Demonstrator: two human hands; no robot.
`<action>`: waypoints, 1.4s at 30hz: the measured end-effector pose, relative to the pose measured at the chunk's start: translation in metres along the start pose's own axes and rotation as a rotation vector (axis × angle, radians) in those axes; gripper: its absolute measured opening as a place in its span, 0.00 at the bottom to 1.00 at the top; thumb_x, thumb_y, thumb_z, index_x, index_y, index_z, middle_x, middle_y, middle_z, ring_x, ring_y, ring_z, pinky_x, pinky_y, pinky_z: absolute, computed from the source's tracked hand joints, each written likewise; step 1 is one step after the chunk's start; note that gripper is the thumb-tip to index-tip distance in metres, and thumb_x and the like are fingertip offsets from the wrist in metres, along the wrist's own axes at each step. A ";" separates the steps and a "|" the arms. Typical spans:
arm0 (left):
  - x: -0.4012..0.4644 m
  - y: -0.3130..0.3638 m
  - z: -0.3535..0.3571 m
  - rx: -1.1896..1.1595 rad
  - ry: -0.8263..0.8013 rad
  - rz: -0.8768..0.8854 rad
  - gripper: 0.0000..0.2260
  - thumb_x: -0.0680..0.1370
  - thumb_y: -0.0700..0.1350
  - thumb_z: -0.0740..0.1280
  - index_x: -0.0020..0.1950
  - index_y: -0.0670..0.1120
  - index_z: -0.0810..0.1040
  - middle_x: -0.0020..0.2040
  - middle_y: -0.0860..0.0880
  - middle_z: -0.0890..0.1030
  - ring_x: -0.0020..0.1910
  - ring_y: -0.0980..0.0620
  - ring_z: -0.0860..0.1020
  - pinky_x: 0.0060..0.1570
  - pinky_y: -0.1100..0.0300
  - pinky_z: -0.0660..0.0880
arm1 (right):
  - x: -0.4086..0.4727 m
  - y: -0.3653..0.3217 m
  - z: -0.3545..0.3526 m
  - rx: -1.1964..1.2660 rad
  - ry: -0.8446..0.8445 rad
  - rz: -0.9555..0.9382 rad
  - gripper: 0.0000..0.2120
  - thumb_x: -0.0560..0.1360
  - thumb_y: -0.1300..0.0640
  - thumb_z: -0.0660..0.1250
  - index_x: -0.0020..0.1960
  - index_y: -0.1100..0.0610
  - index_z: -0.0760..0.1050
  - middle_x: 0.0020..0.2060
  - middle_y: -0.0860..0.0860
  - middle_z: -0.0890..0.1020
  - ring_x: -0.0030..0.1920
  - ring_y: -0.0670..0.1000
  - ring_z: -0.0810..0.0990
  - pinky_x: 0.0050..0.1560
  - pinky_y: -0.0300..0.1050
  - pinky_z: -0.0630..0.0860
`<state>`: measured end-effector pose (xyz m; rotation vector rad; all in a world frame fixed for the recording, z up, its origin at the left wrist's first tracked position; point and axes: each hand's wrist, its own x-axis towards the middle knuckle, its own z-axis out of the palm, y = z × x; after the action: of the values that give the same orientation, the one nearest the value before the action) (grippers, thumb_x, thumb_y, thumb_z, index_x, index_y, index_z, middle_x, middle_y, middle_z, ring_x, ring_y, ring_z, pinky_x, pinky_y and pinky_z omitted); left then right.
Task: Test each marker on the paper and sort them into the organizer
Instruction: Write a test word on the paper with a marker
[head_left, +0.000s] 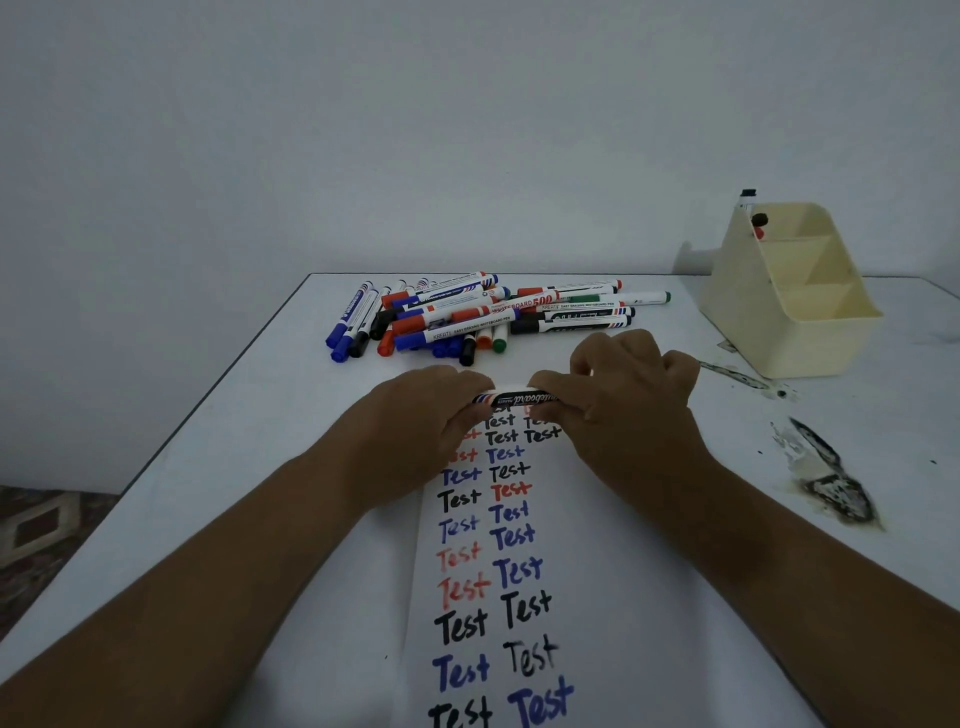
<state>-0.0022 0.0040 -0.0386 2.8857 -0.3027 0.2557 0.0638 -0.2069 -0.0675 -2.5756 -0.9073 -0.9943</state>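
Both hands grip one marker (514, 399): left hand (431, 415) wraps one end, right hand (623, 395) pinches the other. Its long axis runs left-right, level above the top of the paper (597, 571). Can't tell if the cap is on. Smooth plastic barrel, printed label. Loose marker pile (488, 312) lies beyond; cream plastic organizer (810, 332) sits far right, nearer the right hand.

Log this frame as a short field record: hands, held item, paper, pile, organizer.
left hand: grips one end of marker
right hand: grips other end
held marker: horizontal, above paper's far end; cap state hidden
paper: two columns of "Test" in black, blue, red
marker pile: loose, behind hands
organizer: far right; markers only in rearmost compartment
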 end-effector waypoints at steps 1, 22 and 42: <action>-0.001 0.000 0.000 0.002 -0.001 0.007 0.16 0.83 0.54 0.54 0.67 0.53 0.72 0.50 0.54 0.77 0.47 0.58 0.75 0.44 0.65 0.70 | 0.000 0.001 0.000 -0.002 -0.009 -0.001 0.10 0.73 0.43 0.73 0.52 0.43 0.84 0.42 0.48 0.76 0.49 0.57 0.73 0.47 0.52 0.57; 0.001 -0.009 0.003 -0.472 0.065 -0.155 0.28 0.81 0.45 0.64 0.75 0.62 0.54 0.58 0.68 0.78 0.56 0.66 0.74 0.53 0.69 0.71 | 0.006 -0.008 -0.023 1.013 -0.012 0.525 0.10 0.77 0.54 0.71 0.53 0.44 0.72 0.47 0.45 0.86 0.49 0.43 0.84 0.49 0.38 0.79; -0.007 0.011 -0.005 -0.481 0.084 -0.052 0.27 0.80 0.44 0.66 0.73 0.63 0.60 0.57 0.76 0.64 0.45 0.79 0.72 0.46 0.82 0.67 | 0.002 -0.025 -0.031 1.479 -0.071 0.436 0.11 0.69 0.62 0.75 0.50 0.63 0.81 0.43 0.59 0.87 0.46 0.59 0.87 0.48 0.50 0.84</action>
<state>-0.0116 -0.0042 -0.0333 2.3985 -0.2348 0.2532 0.0327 -0.1994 -0.0435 -1.3747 -0.6156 0.0336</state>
